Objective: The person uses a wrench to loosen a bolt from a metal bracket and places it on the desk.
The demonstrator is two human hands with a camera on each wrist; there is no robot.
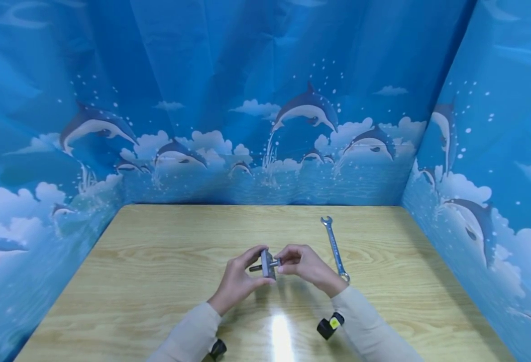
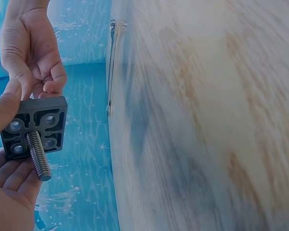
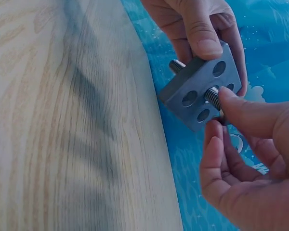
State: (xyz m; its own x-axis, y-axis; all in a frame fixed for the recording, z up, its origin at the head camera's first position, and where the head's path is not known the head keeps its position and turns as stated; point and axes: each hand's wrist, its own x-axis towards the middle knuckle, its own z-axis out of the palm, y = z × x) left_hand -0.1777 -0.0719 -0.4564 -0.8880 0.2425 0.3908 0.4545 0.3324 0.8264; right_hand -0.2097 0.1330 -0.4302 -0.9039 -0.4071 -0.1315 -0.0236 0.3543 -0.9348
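My left hand (image 1: 239, 277) grips a square grey plate (image 3: 180, 94) by its edges, thumb on one side and fingers on the other. Four round holes sit near the plate's corners. Through its middle runs a threaded bolt (image 2: 37, 154), standing out on both faces. With thumb and fingertips my right hand (image 1: 305, 266) pinches the bolt's end on the right side of the plate. The bolt's end there is partly hidden by those fingers. Both hands hold the plate and bolt above the wooden table (image 1: 166, 236).
A combination wrench (image 1: 335, 249) lies on the table to the right, beyond the right wrist, its open end pointing away. Blue dolphin-print curtains (image 1: 211, 100) stand along the table's back and sides. Black wrist devices (image 1: 330, 326) hang under the sleeves.
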